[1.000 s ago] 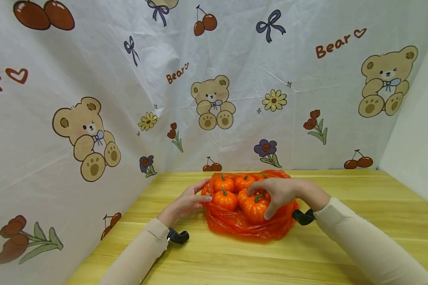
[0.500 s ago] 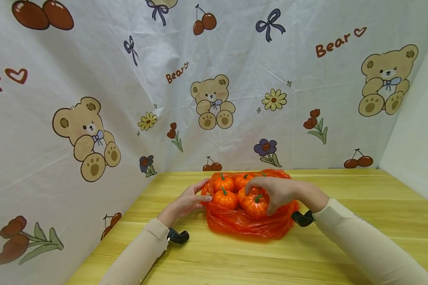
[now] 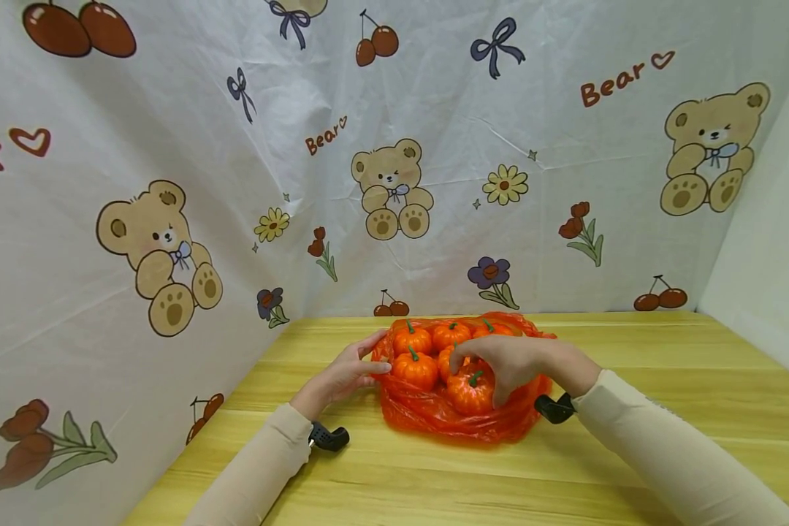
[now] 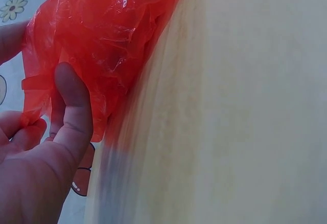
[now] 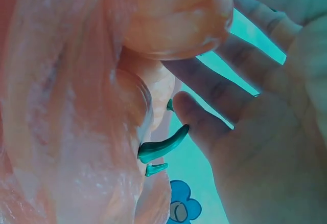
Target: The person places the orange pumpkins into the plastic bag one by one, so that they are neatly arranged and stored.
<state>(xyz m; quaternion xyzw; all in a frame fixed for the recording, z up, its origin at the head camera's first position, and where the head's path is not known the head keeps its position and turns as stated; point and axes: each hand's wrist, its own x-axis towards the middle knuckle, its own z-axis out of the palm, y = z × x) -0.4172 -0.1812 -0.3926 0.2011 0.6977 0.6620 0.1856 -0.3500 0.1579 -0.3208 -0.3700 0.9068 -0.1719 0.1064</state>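
A thin red plastic bag (image 3: 434, 416) full of small orange pumpkins with green stems lies on the table, its mouth spread upward. My left hand (image 3: 338, 374) pinches the bag's left edge; the left wrist view shows fingers curled on the crumpled plastic (image 4: 102, 35). My right hand (image 3: 509, 361) grips the front-right pumpkin (image 3: 468, 393), fingers over its far side and thumb at its right. From the right wrist, that pumpkin (image 5: 176, 24) sits against my fingers, beside another pumpkin's stem (image 5: 163, 144). Behind it, several pumpkins (image 3: 416, 370) sit in the bag, one partly hidden by my right hand.
The pale wooden table (image 3: 394, 482) stretches in front and to both sides of the bag. A white cloth (image 3: 447, 270) printed with bears and flowers hangs behind and at the left. Black wrist-worn devices (image 3: 329, 437) sit near each cuff.
The front-right pumpkin rises slightly and tips back with my right hand, then comes lower again near the bag's front edge. My left hand stays at the bag's left edge.
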